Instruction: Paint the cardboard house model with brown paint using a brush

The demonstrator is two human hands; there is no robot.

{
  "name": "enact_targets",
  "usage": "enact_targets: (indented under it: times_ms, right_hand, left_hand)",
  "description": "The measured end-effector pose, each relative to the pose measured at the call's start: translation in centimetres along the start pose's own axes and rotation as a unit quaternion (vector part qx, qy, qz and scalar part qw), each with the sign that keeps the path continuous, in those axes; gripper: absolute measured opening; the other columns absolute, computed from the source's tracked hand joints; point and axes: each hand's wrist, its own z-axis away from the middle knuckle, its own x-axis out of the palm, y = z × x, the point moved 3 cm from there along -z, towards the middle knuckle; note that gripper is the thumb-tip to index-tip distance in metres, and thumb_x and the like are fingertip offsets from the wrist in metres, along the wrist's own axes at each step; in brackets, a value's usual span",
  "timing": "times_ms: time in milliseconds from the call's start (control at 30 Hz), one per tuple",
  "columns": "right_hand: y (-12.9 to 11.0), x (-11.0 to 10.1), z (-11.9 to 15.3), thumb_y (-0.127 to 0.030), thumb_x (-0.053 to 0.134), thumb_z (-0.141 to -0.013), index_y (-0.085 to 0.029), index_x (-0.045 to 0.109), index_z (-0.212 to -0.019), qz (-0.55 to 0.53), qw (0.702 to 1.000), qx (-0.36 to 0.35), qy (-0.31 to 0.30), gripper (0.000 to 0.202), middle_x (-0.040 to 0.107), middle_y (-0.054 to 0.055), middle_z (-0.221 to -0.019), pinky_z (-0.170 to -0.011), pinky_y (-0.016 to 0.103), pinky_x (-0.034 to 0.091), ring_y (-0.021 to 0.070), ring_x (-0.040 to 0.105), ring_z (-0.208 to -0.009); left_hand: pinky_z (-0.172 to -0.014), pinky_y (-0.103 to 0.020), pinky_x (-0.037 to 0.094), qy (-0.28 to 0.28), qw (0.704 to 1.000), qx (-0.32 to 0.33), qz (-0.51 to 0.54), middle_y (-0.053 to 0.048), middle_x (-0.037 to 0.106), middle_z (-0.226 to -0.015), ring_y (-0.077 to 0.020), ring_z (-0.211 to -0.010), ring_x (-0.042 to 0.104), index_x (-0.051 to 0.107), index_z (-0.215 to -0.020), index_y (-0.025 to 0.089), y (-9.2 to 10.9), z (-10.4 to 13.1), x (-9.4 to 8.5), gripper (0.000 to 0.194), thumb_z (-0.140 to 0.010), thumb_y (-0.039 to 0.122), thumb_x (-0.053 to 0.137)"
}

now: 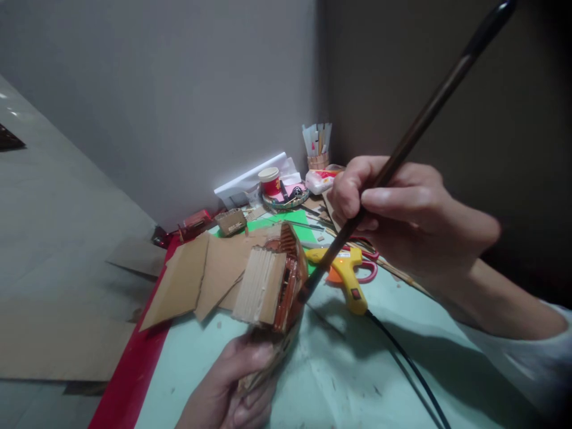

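Observation:
My left hand [239, 381] grips the near end of a cardboard model [260, 286] and holds it up over the table. Its shape resembles a small boat, with a ribbed pale block on top and reddish-brown painted parts along the right side. In my right hand [397, 208] is a long dark paintbrush [420, 122], pinched between thumb and fingers. The brush slants down to the left, and its bristles touch or nearly touch the model's brown right side. Just beyond the bristles lies a yellow glue gun [348, 274], its black cord running toward me.
Flat cardboard pieces [179, 283] lie at the left over the table's red edge [134, 357]. Farther back are a small cardboard box [231, 221], a red and white paper cup [269, 180] on a round tray, and a holder of brushes [318, 152]. Walls stand behind and right.

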Motion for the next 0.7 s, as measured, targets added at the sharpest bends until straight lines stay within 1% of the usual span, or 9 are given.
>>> enact_targets:
  times_ms: [100,200,300,367,500,633,700]
  right_hand:
    - [0.53,0.49,0.17,-0.018,0.058,-0.081,-0.015,0.061,-0.071,-0.002,0.999,0.013,-0.040,0.011,0.042,-0.001,-0.060,-0.043,0.025,0.019,0.0097,0.032,-0.051]
    - [0.68,0.73,0.36,-0.016,0.058,-0.082,-0.014,0.063,-0.073,0.004,0.997,0.011,-0.070,0.011,0.047,-0.001,-0.065,-0.044,0.023,0.025,0.0094,0.038,-0.054]
    - [0.75,0.63,0.51,-0.014,0.058,-0.084,-0.015,0.064,-0.075,0.026,0.996,-0.005,-0.081,0.011,0.050,0.000,-0.070,-0.045,0.023,0.029,0.0095,0.043,-0.058]
    - [0.84,0.44,0.60,-0.015,0.058,-0.086,-0.017,0.065,-0.076,0.045,0.996,-0.014,-0.082,0.012,0.051,0.000,-0.072,-0.044,0.023,0.029,0.0098,0.044,-0.059]
    - [0.94,0.06,0.80,-0.019,0.060,-0.089,-0.019,0.065,-0.079,0.053,0.996,-0.018,-0.067,0.012,0.051,0.000,-0.073,-0.040,0.025,0.024,0.0101,0.040,-0.055]
    - [0.84,-0.12,0.87,-0.016,0.058,-0.089,-0.020,0.066,-0.079,0.068,0.997,-0.020,-0.045,0.013,0.047,-0.001,-0.069,-0.039,0.027,0.020,0.0100,0.034,-0.050]
    - [0.74,-0.12,0.81,-0.015,0.058,-0.088,-0.020,0.066,-0.078,0.078,0.996,-0.030,-0.037,0.013,0.048,0.000,-0.069,-0.040,0.028,0.022,0.0111,0.036,-0.051]
  left_hand:
    - [-0.035,-0.012,0.014,0.030,1.000,0.001,-0.003,0.010,0.039,-0.039,0.0006,-0.037,0.012,0.048,-0.059,0.018,0.06,0.20,0.00,0.040,-0.073,0.023,0.085]
    - [-0.037,-0.012,0.015,0.055,0.998,-0.003,-0.010,0.010,0.041,-0.040,0.0003,-0.036,0.018,0.057,-0.065,0.016,0.11,0.32,0.26,0.032,-0.070,0.025,0.088]
    - [-0.036,-0.013,0.014,0.046,0.999,-0.006,-0.022,0.010,0.038,-0.039,0.0003,-0.035,0.019,0.060,-0.065,0.015,0.15,0.31,0.63,0.031,-0.070,0.027,0.088]
    - [-0.036,-0.013,0.013,0.035,0.999,-0.007,-0.026,0.011,0.035,-0.039,0.0007,-0.036,0.015,0.057,-0.061,0.015,0.15,0.28,0.76,0.035,-0.069,0.029,0.088]
    - [-0.037,-0.013,0.014,0.052,0.998,0.002,-0.020,0.013,0.030,-0.042,-0.0003,-0.040,0.009,0.050,-0.062,0.018,0.17,0.21,0.50,0.038,-0.073,0.026,0.086]
    - [-0.037,-0.012,0.012,0.045,0.999,-0.002,-0.019,0.014,0.023,-0.045,-0.0005,-0.040,0.008,0.047,-0.063,0.019,0.16,0.12,0.34,0.041,-0.074,0.026,0.086]
    - [-0.038,-0.012,0.012,0.043,0.999,-0.003,-0.022,0.014,0.023,-0.045,-0.0006,-0.040,0.009,0.048,-0.063,0.019,0.13,0.14,0.28,0.040,-0.074,0.026,0.085]
